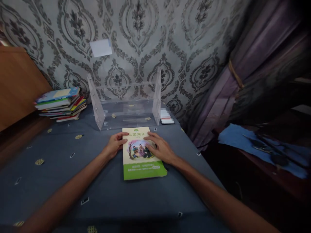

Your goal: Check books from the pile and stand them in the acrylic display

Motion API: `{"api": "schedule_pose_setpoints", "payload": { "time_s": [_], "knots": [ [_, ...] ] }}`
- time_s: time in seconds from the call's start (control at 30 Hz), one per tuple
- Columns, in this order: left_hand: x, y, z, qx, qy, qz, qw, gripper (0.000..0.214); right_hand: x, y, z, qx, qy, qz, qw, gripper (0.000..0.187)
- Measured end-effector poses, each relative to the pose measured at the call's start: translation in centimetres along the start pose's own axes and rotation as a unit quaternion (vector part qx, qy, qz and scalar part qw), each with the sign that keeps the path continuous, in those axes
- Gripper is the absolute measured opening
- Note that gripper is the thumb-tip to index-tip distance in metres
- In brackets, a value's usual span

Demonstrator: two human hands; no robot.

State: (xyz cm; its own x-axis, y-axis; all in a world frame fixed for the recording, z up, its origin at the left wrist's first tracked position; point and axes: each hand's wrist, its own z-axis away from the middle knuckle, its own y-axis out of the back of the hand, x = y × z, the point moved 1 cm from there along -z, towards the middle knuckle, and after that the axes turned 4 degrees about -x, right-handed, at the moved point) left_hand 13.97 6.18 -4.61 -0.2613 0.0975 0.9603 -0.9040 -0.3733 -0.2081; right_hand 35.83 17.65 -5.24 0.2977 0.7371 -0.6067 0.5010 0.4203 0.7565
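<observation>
A book [136, 168] with a cream and green cover lies face up on the blue patterned cloth. Its cover carries Chinese characters and a round picture of several figures. My left hand [114, 145] grips its left edge, with fingertips over the cover. On the other side my right hand [161, 149] holds the right edge, its fingers and thumb lying on the cover. Just beyond the book's top stands a clear plastic rack [97, 106] with upright side panels and nothing on its shelf.
A pile of books [62, 103] sits at the back left beside a wooden panel [17, 77]. Behind the rack's right side is a small blurred white item [167, 116]. A tied purple curtain [218, 87] hangs right of the table, near a blue cloth [233, 136].
</observation>
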Motion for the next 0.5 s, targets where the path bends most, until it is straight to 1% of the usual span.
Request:
{"api": "schedule_pose_setpoints", "payload": {
  "time_s": [0.07,0.13,0.2,0.27,0.3,0.33,0.37,0.43,0.5],
  "knots": [
    [0.1,-0.3,-0.7,0.003,0.002,-0.010,1.000,0.039,0.2,0.0,-0.3,0.006,-0.007,0.005,1.000,0.035],
    [0.2,-0.3,-1.3,0.002,-0.014,-0.041,0.999,0.040,0.3,0.0,-0.7,0.009,-0.012,0.009,1.000,0.035],
    [0.4,-0.2,-1.9,-0.005,-0.049,-0.095,0.994,0.041,0.6,-0.1,-1.1,0.012,-0.011,0.009,1.000,0.034],
    [0.8,0.1,-2.2,-0.007,-0.089,-0.183,0.979,0.041,0.8,-0.1,-1.4,0.011,-0.007,0.005,1.000,0.035],
    [1.1,0.2,-2.2,-0.002,-0.109,-0.244,0.964,0.040,0.9,-0.1,-1.6,0.009,-0.004,0.004,1.000,0.035],
    [1.4,0.4,-2.2,0.007,-0.127,-0.314,0.941,0.039,1.0,-0.2,-1.8,0.008,-0.004,0.005,1.000,0.034],
    [1.7,0.4,-2.2,0.017,-0.142,-0.388,0.910,0.037,1.0,-0.2,-1.9,0.009,-0.005,0.011,1.000,0.034],
    [2.1,0.5,-1.9,0.037,-0.156,-0.521,0.839,0.033,0.8,-0.2,-2.2,0.016,-0.007,0.034,0.999,0.032],
    [2.3,0.3,-1.7,0.052,-0.158,-0.607,0.777,0.031,0.4,-0.2,-2.6,0.025,-0.005,0.063,0.998,0.030]
  ]
}}
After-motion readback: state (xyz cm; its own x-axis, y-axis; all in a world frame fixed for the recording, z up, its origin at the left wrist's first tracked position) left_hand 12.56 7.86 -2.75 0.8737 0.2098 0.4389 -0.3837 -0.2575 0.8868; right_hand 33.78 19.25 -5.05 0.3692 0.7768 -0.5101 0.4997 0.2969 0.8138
